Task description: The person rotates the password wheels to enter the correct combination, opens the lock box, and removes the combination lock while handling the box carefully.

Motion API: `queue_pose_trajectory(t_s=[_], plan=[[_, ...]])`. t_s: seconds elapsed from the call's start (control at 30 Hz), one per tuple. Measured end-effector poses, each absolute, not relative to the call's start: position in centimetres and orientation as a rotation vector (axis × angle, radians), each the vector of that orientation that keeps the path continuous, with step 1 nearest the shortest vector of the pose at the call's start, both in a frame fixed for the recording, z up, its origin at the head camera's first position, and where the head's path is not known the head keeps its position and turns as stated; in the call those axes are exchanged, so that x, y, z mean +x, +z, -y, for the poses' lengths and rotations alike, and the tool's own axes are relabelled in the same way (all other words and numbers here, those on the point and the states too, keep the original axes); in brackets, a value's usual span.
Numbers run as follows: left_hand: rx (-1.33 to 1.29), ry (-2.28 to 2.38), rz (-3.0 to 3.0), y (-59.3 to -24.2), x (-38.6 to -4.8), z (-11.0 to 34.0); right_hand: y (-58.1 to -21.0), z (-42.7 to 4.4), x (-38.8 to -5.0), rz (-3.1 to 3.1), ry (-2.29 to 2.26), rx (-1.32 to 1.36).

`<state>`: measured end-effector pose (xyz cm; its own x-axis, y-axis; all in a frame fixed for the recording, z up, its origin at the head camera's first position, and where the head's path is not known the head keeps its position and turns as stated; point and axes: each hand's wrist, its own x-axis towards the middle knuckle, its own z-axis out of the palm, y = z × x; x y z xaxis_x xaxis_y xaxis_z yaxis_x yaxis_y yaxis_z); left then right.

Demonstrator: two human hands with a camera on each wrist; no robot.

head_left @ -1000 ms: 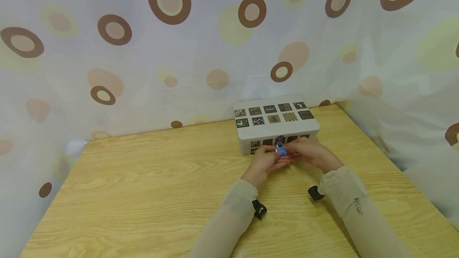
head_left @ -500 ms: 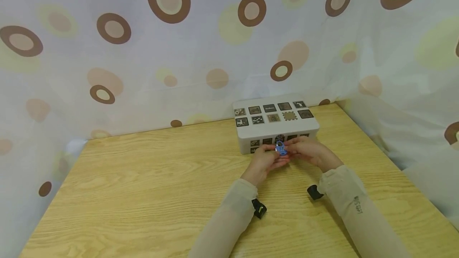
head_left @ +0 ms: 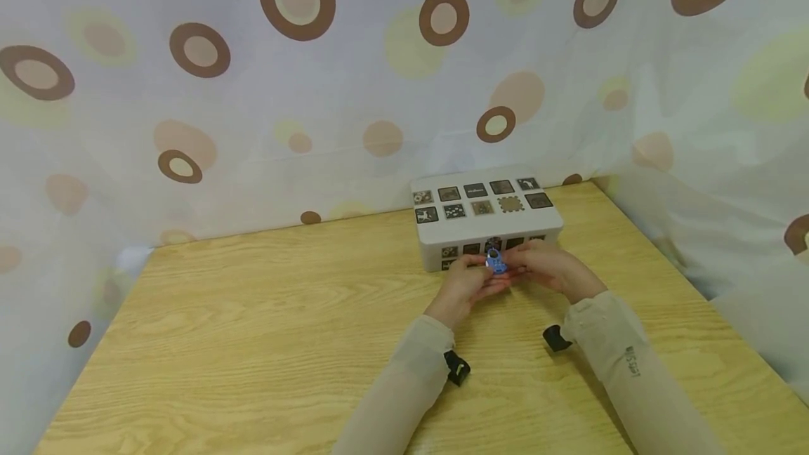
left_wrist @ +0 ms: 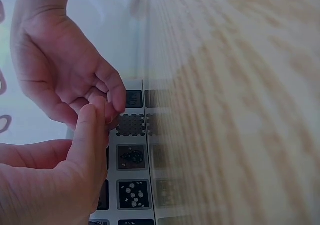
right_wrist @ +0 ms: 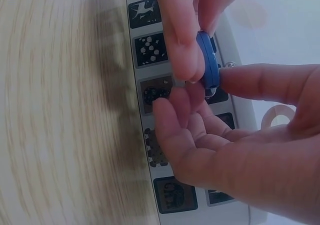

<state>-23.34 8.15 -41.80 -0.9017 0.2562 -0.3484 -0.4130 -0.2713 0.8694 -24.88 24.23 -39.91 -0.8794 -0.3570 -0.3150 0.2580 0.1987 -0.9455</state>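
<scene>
Dark lettering (head_left: 632, 362) is running along the person's right sleeve (head_left: 660, 406), seemingly beginning "Lets", the rest too blurred to read. White lettering, too small to read, is crossing a black square (head_left: 475, 190) on the white box (head_left: 442, 233).

Smooth, hard plastic is what the small blue object (head_left: 497, 265) appears to be made of, a fine seam running along its edge. The white box (head_left: 493, 228) wears an even, satin-smooth finish, its squares looking flatly printed; whether it is tin or plastic is unclear. The worktop (head_left: 284, 314) shows wood grain under a sheen glossy enough to mirror the box. Matt, lightly wrinkled cloth forms the beige sleeves (head_left: 632, 371); the patterned sheet (head_left: 347, 90) is thin, smooth and creased.
</scene>
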Motion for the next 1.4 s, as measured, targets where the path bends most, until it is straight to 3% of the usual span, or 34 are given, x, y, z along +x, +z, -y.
queue_pose_trajectory(t_s=[1.4], plan=[[-0.193,2.200,-1.566,-41.50,-23.26,-8.04,-39.79,-24.27,-24.91,-2.064,-1.683,-0.064]])
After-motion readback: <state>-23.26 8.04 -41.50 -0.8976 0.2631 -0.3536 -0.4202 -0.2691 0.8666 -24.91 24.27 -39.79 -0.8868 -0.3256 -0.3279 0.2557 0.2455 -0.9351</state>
